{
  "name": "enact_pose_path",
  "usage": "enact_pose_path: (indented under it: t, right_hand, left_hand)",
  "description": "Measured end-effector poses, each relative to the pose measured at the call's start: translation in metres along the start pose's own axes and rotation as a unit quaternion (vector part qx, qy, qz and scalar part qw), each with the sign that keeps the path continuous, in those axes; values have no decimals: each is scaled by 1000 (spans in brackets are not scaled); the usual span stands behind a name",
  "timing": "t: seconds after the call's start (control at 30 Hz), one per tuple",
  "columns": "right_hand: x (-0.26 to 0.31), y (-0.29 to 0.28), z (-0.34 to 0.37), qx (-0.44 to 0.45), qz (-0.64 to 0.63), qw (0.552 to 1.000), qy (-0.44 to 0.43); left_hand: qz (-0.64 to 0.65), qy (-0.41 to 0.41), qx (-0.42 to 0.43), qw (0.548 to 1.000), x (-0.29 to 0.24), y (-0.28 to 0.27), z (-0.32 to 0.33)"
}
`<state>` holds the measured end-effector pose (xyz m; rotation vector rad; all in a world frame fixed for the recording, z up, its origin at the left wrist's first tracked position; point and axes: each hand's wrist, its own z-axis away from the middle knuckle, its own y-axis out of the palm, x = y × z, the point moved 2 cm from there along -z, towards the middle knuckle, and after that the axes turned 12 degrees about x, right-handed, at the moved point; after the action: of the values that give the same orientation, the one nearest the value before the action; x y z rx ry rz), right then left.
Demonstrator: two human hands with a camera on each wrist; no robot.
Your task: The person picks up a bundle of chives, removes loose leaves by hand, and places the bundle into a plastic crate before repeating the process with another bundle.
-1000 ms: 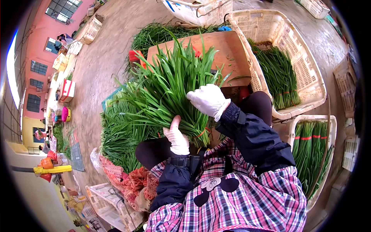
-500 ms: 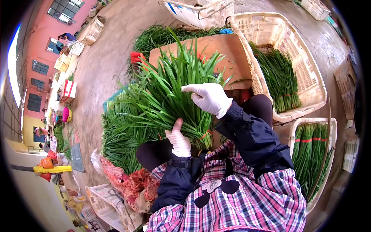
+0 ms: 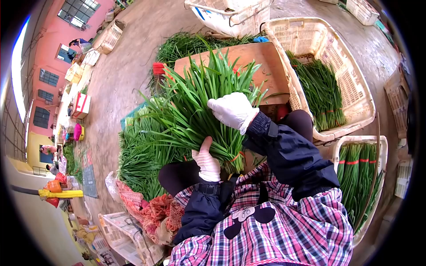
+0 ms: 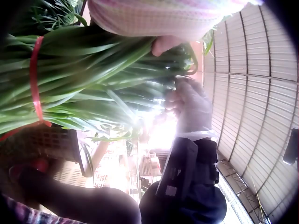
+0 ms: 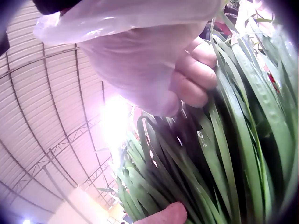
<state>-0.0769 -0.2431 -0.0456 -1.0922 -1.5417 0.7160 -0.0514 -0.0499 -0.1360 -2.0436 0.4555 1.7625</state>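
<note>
A bunch of long green leaves (image 3: 199,106), tied near its base by a red band (image 3: 238,156), rests over the lap. My gloved left hand (image 3: 207,164) grips its lower left side, thumb across the leaves. In the left wrist view the band (image 4: 34,79) circles the stalks. My gloved right hand (image 3: 233,111) is over the bunch's right side, fingers curled against the leaves. The right wrist view has this hand (image 5: 154,70) pinching at leaf blades (image 5: 224,154); its exact hold is partly hidden. The left thumb (image 5: 166,215) shows below.
More leaves (image 3: 142,155) lie in a pile at the left, beside a board (image 3: 270,62) at the front. A large crate (image 3: 355,80) with a banded bunch stands at the right, a smaller crate (image 3: 382,146) of banded bunches nearer. Another crate (image 3: 248,22) is beyond the board.
My right hand has shifted slightly over the bunch, and its forefinger, extended half a second ago, is now drawn in. My left hand keeps its grip.
</note>
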Motion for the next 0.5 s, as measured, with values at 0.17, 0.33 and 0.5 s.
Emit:
enact_pose_path:
  t: [0.17,0.33,0.5]
  right_hand:
    - [2,-16,24,-53,-680,726,83]
    - [-43,25,72,-356,-750,541,133]
    - [2,84,82,-282,-628,697,203]
  left_hand:
    - [-277,95,30,956,1,-9,4]
    - [260,-133,-117,949,-16,3,-10]
    - [270,-137,-117,946,-22,8,-11]
